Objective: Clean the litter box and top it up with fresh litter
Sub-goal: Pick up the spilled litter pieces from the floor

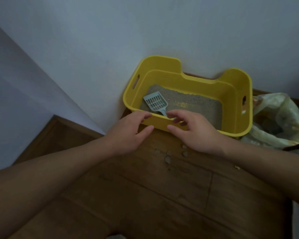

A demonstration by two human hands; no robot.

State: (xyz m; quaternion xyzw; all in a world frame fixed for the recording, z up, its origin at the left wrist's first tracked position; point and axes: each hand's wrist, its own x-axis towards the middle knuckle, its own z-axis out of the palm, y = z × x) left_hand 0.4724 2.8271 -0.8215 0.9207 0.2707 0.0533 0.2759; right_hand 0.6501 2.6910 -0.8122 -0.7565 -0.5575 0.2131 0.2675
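left hand (128, 131), right hand (196, 131) (fingers loosely curled)

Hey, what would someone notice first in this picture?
The bright yellow litter box against the wall stands out, a pale blue slotted scoop lying on its litter. The left hand and right hand are at its near rim, and spilled litter crumbs dot the wooden floor before it.

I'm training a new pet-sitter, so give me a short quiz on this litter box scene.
1. True or false: the blue scoop lies on the wooden floor.
2. The plastic bag sits: A) left of the yellow litter box, B) right of it, C) inside it?
3. What is scattered on the floor before the box?
Key: 1. False, it lies on the litter inside the box. 2. B. 3. Spilled litter bits.
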